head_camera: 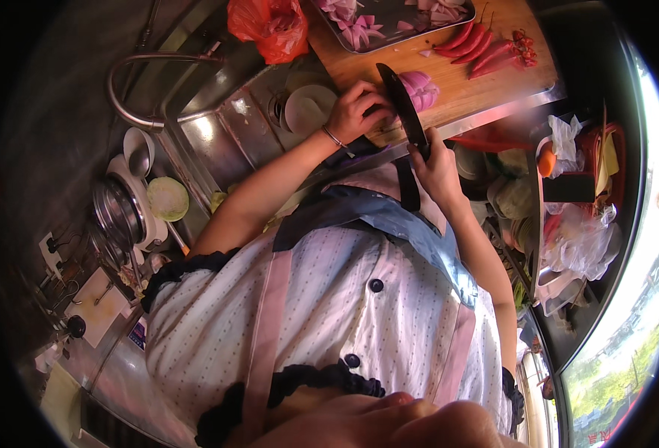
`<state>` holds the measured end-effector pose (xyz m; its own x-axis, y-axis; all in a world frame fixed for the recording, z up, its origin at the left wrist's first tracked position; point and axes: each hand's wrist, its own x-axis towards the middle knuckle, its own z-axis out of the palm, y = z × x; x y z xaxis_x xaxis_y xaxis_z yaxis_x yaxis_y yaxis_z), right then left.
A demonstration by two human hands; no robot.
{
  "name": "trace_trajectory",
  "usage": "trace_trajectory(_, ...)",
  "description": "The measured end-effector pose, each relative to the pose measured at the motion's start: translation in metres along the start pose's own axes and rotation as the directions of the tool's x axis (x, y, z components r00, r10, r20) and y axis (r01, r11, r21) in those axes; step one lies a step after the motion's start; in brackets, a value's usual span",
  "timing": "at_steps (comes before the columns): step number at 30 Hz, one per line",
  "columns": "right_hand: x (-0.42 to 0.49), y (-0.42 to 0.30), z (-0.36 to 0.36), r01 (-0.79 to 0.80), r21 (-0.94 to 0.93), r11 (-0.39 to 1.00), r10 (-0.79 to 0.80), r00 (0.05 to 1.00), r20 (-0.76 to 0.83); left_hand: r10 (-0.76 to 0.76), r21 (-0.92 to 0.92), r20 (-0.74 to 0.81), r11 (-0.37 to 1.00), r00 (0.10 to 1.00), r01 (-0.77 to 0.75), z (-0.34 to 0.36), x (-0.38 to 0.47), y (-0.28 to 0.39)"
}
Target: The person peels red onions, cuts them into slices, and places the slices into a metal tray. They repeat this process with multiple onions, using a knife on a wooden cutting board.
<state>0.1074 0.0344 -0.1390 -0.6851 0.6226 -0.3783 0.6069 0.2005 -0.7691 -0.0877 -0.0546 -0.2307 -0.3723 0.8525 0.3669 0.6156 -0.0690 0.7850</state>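
My right hand (436, 168) grips the handle of a dark-bladed kitchen knife (402, 101) near the front edge of a wooden cutting board (447, 67). My left hand (360, 112), with a bracelet at its wrist, is curled on the left side of the blade, its fingertips on a piece of red onion that they mostly hide. Cut red onion (421, 91) lies against the blade's right side. Several red chillies (472, 45) and chopped chilli (524, 47) rest farther right on the board. Above them, a metal tray (385, 39) holds cut onion.
Left of the board are a red plastic bag (270, 28) and a steel sink (217, 129) with a curved faucet (119, 89) and white bowls (310, 109). A cut cabbage (168, 199) sits farther left. At right, a container (539, 224) holds plastic bags.
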Motion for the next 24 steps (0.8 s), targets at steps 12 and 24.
trace_trajectory(12, 0.006, 0.001, 0.011, -0.007, -0.052, 0.999, 0.008, 1.000, 0.021, 0.034, -0.005, 0.042, 0.999, 0.999, -0.034, -0.001, 0.000, -0.010)
trace_trajectory(24, -0.040, 0.067, 0.004, -0.183, 0.834, 0.521, 0.413, 0.909, -0.059, 0.116, 0.075, 0.111, 0.989, 0.987, -0.124, 0.028, 0.029, 0.015)
